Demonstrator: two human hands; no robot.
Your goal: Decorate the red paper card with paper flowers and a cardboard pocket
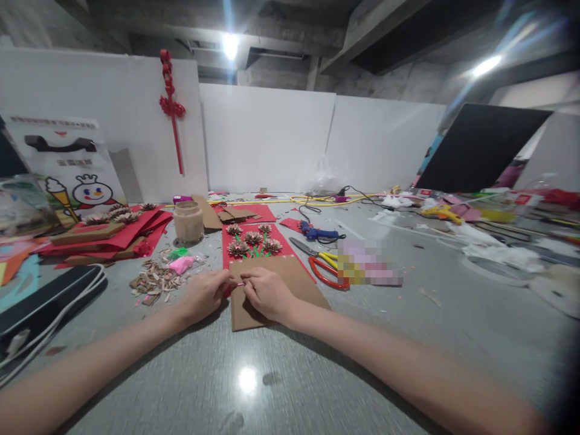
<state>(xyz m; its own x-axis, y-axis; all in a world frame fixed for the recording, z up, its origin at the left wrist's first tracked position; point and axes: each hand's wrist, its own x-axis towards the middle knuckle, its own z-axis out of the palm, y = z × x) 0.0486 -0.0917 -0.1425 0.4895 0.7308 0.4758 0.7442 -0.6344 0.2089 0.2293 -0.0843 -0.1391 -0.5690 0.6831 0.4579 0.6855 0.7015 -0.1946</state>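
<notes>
My left hand (205, 296) and my right hand (268, 293) meet over the left edge of a brown cardboard piece (299, 284). Between the closed fingertips shows a thin pink strand (239, 284), which both hands seem to pinch; it looks like soft clay. Small pale dots run along the cardboard's top edge. Just beyond lies a red card (230, 237) bearing several brown pine-cone-like flowers (252, 238) with green stems. The cardboard covers the card's lower part. Left of my hands sit a pink clay lump (182, 264) and a green one (178, 253).
A heap of shavings (154, 281) and a jar (188, 222) stand on the left, near a black power strip (49, 302). Orange-handled scissors (327, 273) and a blue glue gun (319, 232) lie to the right. Red sheets (154, 226) are stacked back left.
</notes>
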